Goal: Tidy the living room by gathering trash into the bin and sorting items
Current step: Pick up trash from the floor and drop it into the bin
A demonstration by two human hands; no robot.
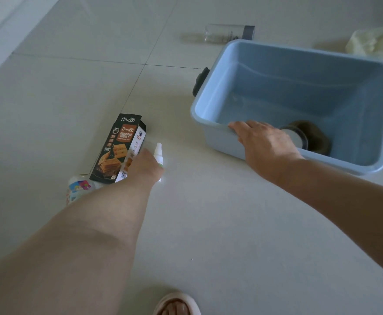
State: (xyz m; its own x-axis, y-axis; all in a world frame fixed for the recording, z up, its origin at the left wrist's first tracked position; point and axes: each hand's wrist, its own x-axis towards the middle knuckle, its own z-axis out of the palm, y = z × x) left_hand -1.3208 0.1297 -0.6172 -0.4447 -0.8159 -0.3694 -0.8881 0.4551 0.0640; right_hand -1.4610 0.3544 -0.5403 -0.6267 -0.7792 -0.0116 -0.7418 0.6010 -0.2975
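A blue plastic bin [265, 71] stands on the tiled floor at the right, and my right hand [263, 144] grips its near rim. Inside the bin lies a dark round jar-like thing [310, 138], partly hidden by that hand. My left hand [146, 165] reaches down and holds a small white spray bottle [158, 153] beside a black Franzzi biscuit box [117, 148] lying flat. How the left fingers lie is hidden behind the hand. A small bottle with a colourful label [79, 187] lies by my left forearm.
A clear empty bottle with a grey cap [226, 32] lies on the floor beyond the bin. A pale yellow plastic bag [374, 42] sits at the far right. My foot in a beige slipper [176, 303] shows at the bottom edge.
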